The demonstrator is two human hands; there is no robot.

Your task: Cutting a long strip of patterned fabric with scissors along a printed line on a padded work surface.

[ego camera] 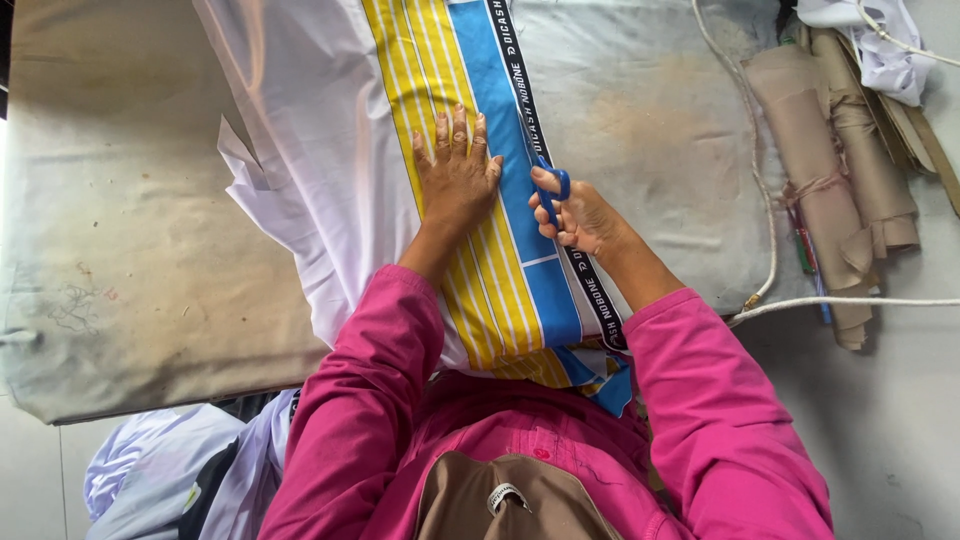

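Note:
A long piece of cloth (330, 150), white with yellow stripes, a blue band and a black printed edge strip, lies across a padded work table (120, 230). My left hand (457, 172) rests flat, fingers spread, on the yellow stripes. My right hand (578, 215) grips blue-handled scissors (548, 190), whose blades lie along the black edge strip next to the blue band. Both sleeves are bright pink.
Rolled brown paper bundles (835, 150) tied with string lie at the right, with white cloth (880, 40) above them. A white cord (765, 200) runs down the table's right side. More white fabric (170, 470) hangs below the table's near-left edge.

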